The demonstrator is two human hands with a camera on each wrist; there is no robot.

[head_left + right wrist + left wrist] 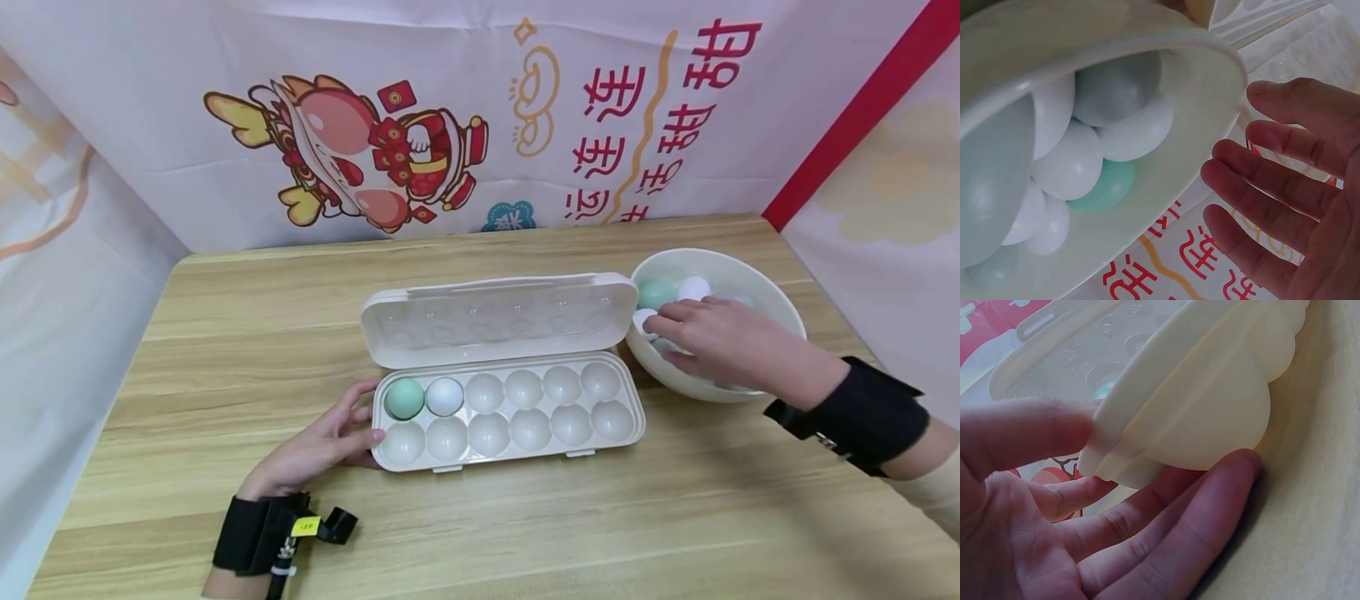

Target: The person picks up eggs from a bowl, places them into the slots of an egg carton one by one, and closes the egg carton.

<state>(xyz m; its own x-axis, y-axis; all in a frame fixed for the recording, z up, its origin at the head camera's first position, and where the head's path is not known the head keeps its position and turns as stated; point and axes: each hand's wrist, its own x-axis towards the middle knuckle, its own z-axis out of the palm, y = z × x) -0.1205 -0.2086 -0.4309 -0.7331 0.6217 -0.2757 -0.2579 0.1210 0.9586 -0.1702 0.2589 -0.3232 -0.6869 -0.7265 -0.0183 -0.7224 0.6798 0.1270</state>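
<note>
My left hand (322,443) grips the left end of a cream plastic egg box (489,435), thumb on its rim and fingers at its side and underneath. In the back row at that end sit a green egg (405,398) and a white egg (445,397). The hinged lid (498,323) stands raised behind the cups. Over the left side of a cream bowl (667,379) hovers my right hand (723,337). The right wrist view shows its fingers (1272,178) spread and holding nothing, beside white, green and greyish eggs (1069,162) in the bowl.
The bowl stands close to the right end of the egg box on a wooden table (247,333). A printed cloth (450,50) hangs behind the table's back edge, and pale cloth (892,167) hangs on the right. Straps with cameras are on both wrists.
</note>
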